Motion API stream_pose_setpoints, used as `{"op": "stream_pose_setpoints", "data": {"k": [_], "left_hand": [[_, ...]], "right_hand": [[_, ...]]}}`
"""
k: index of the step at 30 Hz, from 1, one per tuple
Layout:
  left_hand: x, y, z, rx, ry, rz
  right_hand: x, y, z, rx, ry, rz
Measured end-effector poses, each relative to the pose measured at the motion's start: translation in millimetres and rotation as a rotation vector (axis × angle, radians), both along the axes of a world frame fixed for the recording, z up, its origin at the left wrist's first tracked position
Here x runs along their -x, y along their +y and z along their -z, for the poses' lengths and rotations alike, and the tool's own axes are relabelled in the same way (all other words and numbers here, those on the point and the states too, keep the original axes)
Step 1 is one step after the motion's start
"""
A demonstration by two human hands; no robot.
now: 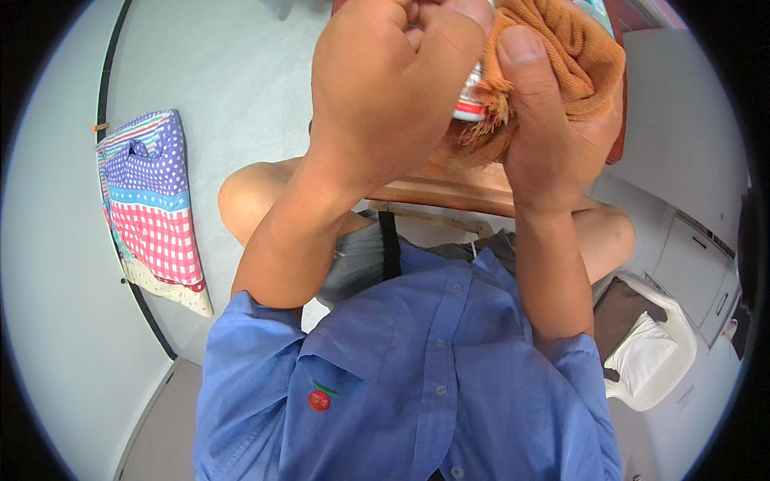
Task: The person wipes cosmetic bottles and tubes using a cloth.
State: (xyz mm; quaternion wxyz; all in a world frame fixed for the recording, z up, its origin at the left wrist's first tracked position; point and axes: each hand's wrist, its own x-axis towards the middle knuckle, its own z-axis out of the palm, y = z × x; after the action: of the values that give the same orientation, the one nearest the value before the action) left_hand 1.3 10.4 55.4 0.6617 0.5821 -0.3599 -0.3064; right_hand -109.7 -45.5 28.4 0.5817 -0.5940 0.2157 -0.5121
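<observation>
One patterned cloth [156,208], with purple dots, a blue band and red checks, is what we see first at the left of the frame, beside a dark strip [104,80]. Next we come to a bare knee [245,192], then our left hand [393,96] at the upper centre, its fingers curled tightly into a fist; we cannot tell what they enclose. Below, our blue shirt [401,337] fills the lower centre and bears a round red motif [319,400] with a green leaf. Between our hands, a white-and-red object [468,110] shows only in part. Under them we make out the reddish-brown edge of the table [445,196]. At the upper right of centre, our right hand [553,136] holds a ribbed orange-brown cloth [573,60], thumb pressed on it, its frayed edge facing the left hand. Toward the lower right we find a white chair [680,353] bearing a white pillow [646,353].
</observation>
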Motion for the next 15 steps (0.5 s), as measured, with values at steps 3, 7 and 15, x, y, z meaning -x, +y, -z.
{"op": "stream_pose_setpoints", "data": {"k": [3, 7, 15], "left_hand": [[-10.4, 3.8, 10.7, -0.060, 0.011, -0.053], [-20.1, -5.0, 42.8, 0.249, 0.317, -0.007], [40.3, -13.7, 66.2, 0.136, 0.169, 0.136]], "right_hand": [[0.6, 9.2, 13.4, 0.159, 0.080, 0.057], [11.0, 24.4, 12.8, 0.173, 0.234, -0.040], [14.2, -27.2, 9.0, 0.038, 0.129, 0.231]]}}
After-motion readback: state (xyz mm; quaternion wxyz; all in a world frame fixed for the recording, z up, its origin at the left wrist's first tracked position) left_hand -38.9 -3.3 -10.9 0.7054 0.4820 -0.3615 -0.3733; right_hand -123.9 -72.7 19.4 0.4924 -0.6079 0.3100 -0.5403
